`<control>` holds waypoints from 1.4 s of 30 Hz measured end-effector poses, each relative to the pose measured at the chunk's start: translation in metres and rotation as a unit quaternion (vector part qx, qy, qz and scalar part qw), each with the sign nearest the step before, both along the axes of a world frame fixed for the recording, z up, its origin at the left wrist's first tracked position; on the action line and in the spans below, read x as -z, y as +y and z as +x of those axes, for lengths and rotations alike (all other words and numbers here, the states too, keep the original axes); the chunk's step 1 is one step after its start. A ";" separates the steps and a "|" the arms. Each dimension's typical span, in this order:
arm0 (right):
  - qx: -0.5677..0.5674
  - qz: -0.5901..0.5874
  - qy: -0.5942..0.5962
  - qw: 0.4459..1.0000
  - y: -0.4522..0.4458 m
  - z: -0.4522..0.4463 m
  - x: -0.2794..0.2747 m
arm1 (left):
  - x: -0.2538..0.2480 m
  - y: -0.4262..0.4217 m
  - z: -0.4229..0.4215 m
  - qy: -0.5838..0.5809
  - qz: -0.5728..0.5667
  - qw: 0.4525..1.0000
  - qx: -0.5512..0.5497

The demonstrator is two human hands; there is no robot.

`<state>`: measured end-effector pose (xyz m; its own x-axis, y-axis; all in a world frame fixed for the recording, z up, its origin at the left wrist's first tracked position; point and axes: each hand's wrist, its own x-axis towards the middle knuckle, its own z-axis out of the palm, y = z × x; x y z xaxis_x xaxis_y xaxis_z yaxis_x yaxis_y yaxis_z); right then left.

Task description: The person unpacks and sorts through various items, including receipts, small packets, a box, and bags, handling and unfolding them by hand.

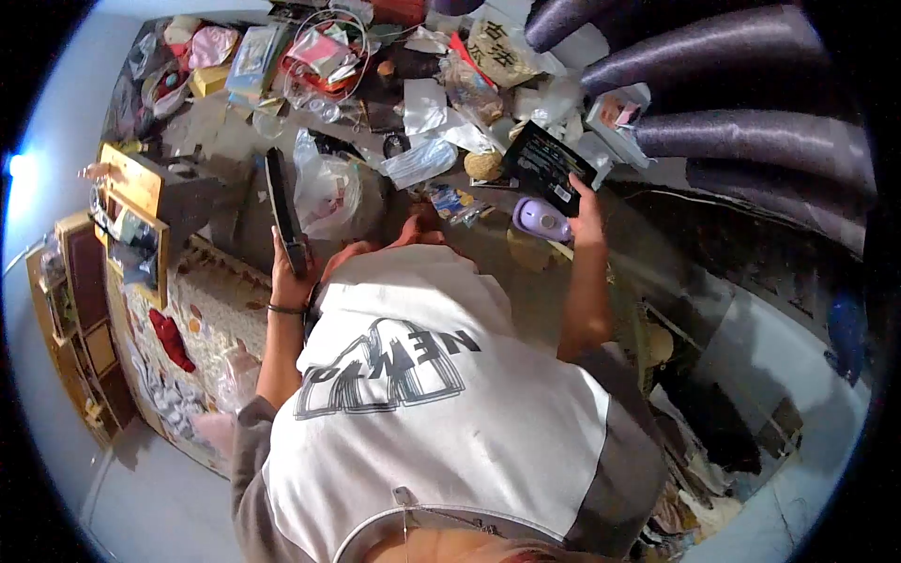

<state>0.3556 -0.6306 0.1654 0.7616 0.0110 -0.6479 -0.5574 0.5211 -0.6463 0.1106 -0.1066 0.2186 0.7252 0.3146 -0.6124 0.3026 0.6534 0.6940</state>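
Note:
My left hand (289, 267) is closed around a long, dark, flat object (279, 192), seen nearly edge-on and held upright; I cannot make out its kind. Between thumb and fingers, my right hand (586, 214) grips a black flat packet (547, 167) with small white print and a white label. Just below that packet lies a lilac oval device (542, 220). A clear plastic bag (328, 192) sits right of the dark object. Beyond my knees are small colourful packets (457, 204) and a round tan item (483, 166).
Clutter covers the far side: a red container with a wire hoop (326, 58), papers (425, 105), and a printed cloth bag (502, 52). Purple curtains (741, 136) hang at the right. A wooden-framed shelf (136, 225) and a patterned bed surface (202, 328) stand at the left.

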 end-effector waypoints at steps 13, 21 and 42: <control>-0.110 -0.752 -0.015 0.650 0.058 0.072 0.065 | -0.012 -0.011 -0.017 0.111 -0.121 0.983 -0.085; -0.507 -0.094 -0.044 0.856 0.248 -0.064 -0.065 | 0.025 -0.015 -0.023 0.186 0.132 0.968 -0.109; -0.419 -0.440 0.017 0.794 0.534 -0.153 0.331 | 0.330 0.158 0.001 0.255 0.485 0.823 0.152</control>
